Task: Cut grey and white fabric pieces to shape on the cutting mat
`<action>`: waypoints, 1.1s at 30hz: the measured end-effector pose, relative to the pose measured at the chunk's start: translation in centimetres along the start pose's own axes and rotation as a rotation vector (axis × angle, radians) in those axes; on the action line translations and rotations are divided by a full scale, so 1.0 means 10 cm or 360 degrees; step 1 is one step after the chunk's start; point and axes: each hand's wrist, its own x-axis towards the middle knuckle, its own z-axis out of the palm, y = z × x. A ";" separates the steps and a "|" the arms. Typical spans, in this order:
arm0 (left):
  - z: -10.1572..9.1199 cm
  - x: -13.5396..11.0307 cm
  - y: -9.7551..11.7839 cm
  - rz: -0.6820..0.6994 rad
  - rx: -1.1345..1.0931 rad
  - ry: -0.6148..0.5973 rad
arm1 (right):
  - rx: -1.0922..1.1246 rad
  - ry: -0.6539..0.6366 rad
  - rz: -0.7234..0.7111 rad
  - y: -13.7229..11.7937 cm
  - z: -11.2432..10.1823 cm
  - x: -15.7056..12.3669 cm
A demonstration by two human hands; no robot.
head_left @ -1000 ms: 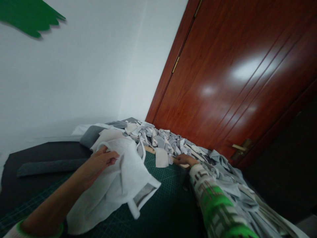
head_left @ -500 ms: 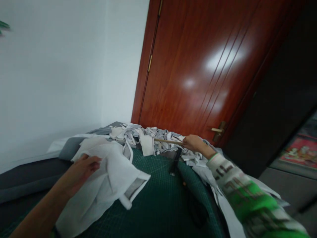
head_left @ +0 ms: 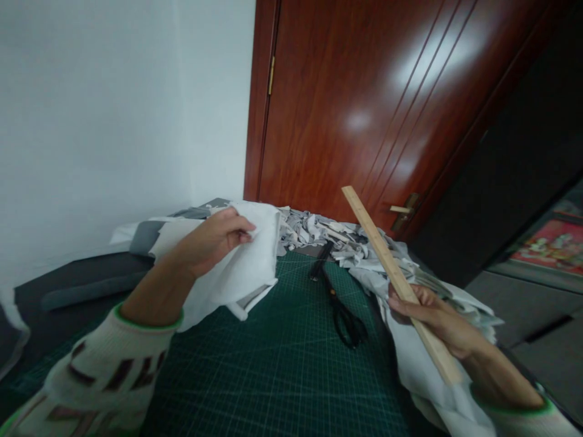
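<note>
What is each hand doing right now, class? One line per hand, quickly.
Left hand: closed, thumb and fingers pinching the white cloth.
Right hand: closed, holding the flat wooden strip.

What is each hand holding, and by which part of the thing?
The right hand grips the wooden strip just past its middle, toward the near end. The left hand pinches the white cloth near its upper edge.

1 head-worn camera, close behind the left hand (head_left: 212, 243) and right hand (head_left: 449, 321), looks forward and down toward the door (head_left: 328, 115).
</note>
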 end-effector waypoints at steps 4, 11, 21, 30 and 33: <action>0.43 -0.09 0.33 0.0096 -0.0164 -0.0488 | 0.0101 -0.0100 -0.0351 -0.15 0.29 -0.11; 0.97 -0.23 0.58 0.0153 -0.0153 -0.0930 | 0.0241 0.0033 -0.0966 -0.80 0.63 0.04; 1.05 -0.41 0.69 0.0155 -0.0453 -0.0924 | 0.0053 -0.0061 -0.0470 -0.37 0.68 -0.08; 0.96 -0.56 0.86 0.0277 -0.0511 -0.0895 | -0.0286 0.0176 -0.0304 0.07 0.65 -0.27; 0.82 -0.53 0.91 0.0271 -0.0586 -0.0833 | -0.0460 0.0466 -0.0350 0.01 0.44 -0.35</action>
